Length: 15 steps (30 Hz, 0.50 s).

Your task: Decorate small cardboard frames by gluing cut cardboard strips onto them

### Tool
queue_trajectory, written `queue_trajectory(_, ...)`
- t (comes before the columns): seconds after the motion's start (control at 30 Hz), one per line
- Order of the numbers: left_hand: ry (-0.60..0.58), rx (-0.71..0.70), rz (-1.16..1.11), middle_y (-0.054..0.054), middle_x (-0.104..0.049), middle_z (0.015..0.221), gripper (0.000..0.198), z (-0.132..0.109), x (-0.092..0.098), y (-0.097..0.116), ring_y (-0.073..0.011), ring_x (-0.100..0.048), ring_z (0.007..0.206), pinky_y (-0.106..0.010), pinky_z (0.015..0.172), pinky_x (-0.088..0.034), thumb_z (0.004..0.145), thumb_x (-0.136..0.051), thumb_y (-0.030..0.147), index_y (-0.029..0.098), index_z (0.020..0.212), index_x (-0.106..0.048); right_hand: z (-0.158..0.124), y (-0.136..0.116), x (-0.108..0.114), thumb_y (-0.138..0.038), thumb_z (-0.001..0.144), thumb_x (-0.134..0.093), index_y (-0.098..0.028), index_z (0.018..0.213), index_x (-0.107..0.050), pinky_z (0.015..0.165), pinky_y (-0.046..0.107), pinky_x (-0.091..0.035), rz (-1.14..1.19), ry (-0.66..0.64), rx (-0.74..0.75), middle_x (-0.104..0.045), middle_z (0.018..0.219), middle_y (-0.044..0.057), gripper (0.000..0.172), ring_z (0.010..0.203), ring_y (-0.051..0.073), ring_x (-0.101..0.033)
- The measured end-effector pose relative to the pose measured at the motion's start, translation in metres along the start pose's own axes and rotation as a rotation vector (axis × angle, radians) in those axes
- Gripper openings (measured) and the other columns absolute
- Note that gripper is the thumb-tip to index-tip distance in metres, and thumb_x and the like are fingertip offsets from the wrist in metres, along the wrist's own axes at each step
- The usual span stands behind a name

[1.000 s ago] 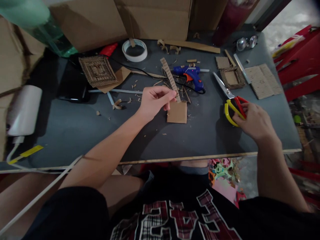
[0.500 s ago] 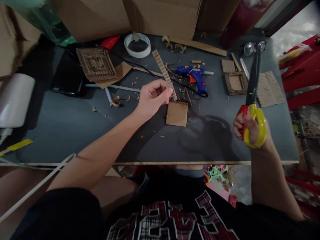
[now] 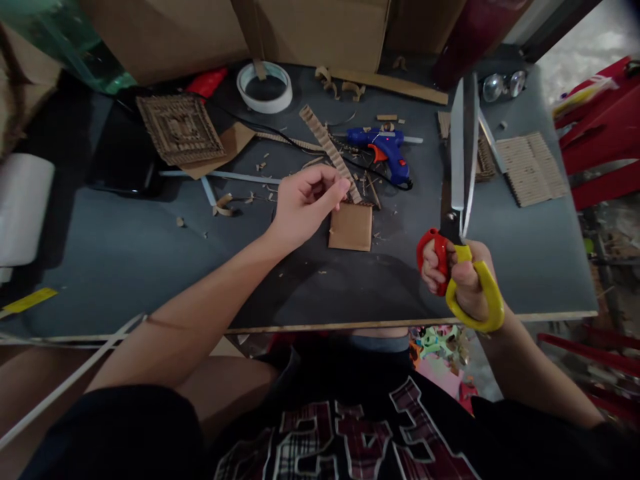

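Between the thumb and fingers of my left hand (image 3: 307, 203) is a corrugated cardboard strip (image 3: 327, 143), which slants up and to the left. Just below the strip's lower end, a small cardboard square (image 3: 351, 227) lies on the dark table (image 3: 150, 267). My right hand (image 3: 463, 273) grips the scissors (image 3: 457, 220) by their red and yellow handles. Their blades point up and stand slightly apart, partly covering a small corrugated frame (image 3: 485, 160).
Behind the strip lie a blue glue gun (image 3: 387, 147) with its cable and a tape roll (image 3: 265, 87). A layered cardboard piece (image 3: 180, 130) is at the left, near a black object (image 3: 125, 150). Glasses (image 3: 504, 85) and a corrugated sheet (image 3: 533, 170) are at the right.
My right hand has moved left with the scissors, and the blades have parted slightly. My left hand still holds the strip in nearly the same place. The view has shifted a little.
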<state>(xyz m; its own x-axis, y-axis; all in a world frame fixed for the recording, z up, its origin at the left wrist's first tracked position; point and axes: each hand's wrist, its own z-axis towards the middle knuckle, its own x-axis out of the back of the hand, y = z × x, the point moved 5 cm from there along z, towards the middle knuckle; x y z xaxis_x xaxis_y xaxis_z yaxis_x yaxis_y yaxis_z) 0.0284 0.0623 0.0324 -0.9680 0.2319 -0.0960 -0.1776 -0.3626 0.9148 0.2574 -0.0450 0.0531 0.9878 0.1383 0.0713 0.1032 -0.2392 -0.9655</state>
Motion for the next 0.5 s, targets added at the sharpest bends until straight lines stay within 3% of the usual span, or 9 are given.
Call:
queue_trajectory(0.1, 0.022, -0.022, 0.052, 0.002, -0.062, 0.063, 0.030, 0.000, 0.000, 0.004, -0.0030, -0.052, 0.047, -0.016, 0.043, -0.042, 0.088, -0.072, 0.044, 0.018, 0.073, -0.068, 0.002, 0.003, 0.000, -0.077, 0.057, -0.079, -0.021, 0.077, -0.058, 0.040, 0.023, -0.024, -0.039, -0.005, -0.017, -0.038, 0.054, -0.009, 0.063, 0.043, 0.006, -0.033)
queue_trajectory(0.2, 0.050, -0.038, 0.076, 0.002, -0.062, 0.061, 0.030, -0.002, 0.000, 0.007, -0.0032, -0.052, 0.046, -0.016, 0.043, -0.043, 0.087, -0.072, 0.045, 0.019, 0.073, -0.068, 0.001, 0.005, -0.004, -0.080, 0.058, -0.077, -0.021, 0.089, -0.062, 0.042, 0.023, -0.024, -0.117, -0.117, -0.034, -0.040, 0.061, -0.008, 0.069, 0.048, 0.006, -0.031)
queue_trajectory(0.37, 0.113, -0.055, 0.087, 0.004, -0.062, 0.063, 0.030, -0.003, 0.001, 0.007, -0.0029, -0.055, 0.047, -0.015, 0.044, -0.045, 0.088, -0.071, 0.047, 0.020, 0.075, -0.067, -0.004, -0.012, -0.008, -0.096, 0.063, -0.051, -0.021, 0.112, -0.063, 0.061, 0.030, -0.044, -0.435, -0.269, -0.046, -0.057, 0.088, 0.004, 0.091, 0.070, 0.014, -0.050)
queue_trajectory(0.5, 0.182, -0.065, 0.133, 0.004, -0.063, 0.063, 0.032, -0.003, 0.005, 0.005, -0.0035, -0.057, 0.049, -0.015, 0.046, -0.048, 0.088, -0.069, 0.049, 0.020, 0.075, -0.066, -0.003, -0.029, -0.012, -0.102, 0.060, -0.038, -0.017, 0.107, -0.063, 0.070, 0.035, -0.045, -0.672, -0.341, -0.093, -0.061, 0.090, 0.008, 0.100, 0.076, 0.021, -0.056)
